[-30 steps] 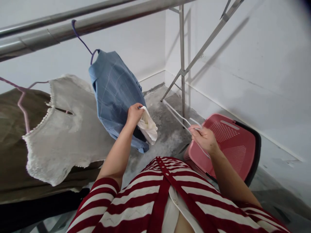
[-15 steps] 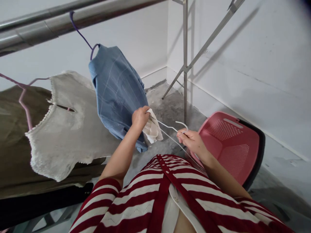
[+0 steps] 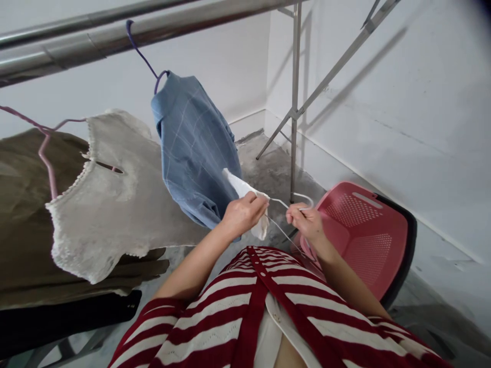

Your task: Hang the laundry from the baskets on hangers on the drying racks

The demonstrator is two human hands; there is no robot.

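Note:
In front of my body, my left hand [image 3: 246,210] is closed on a small white cloth item [image 3: 237,183], whose exact kind I cannot make out. The cloth hangs over one end of a white wire hanger [image 3: 283,233]. My right hand [image 3: 307,221] grips that hanger near its hook, which curves up above the fingers. Just behind my left hand hangs a blue checked shirt [image 3: 195,148] on a purple hanger [image 3: 142,55].
A white lace-edged top [image 3: 126,204] hangs at left on a pink hanger [image 3: 46,153], before an olive garment [image 3: 23,220]. The metal rail [image 3: 115,38] crosses above. A pink basket [image 3: 368,240] stands on the floor at right, by the rack's leg [image 3: 294,102].
My left hand has moved right and slightly down with the white cloth, closer to my right hand. The cloth is now bunched differently, with one corner pointing up to the left.

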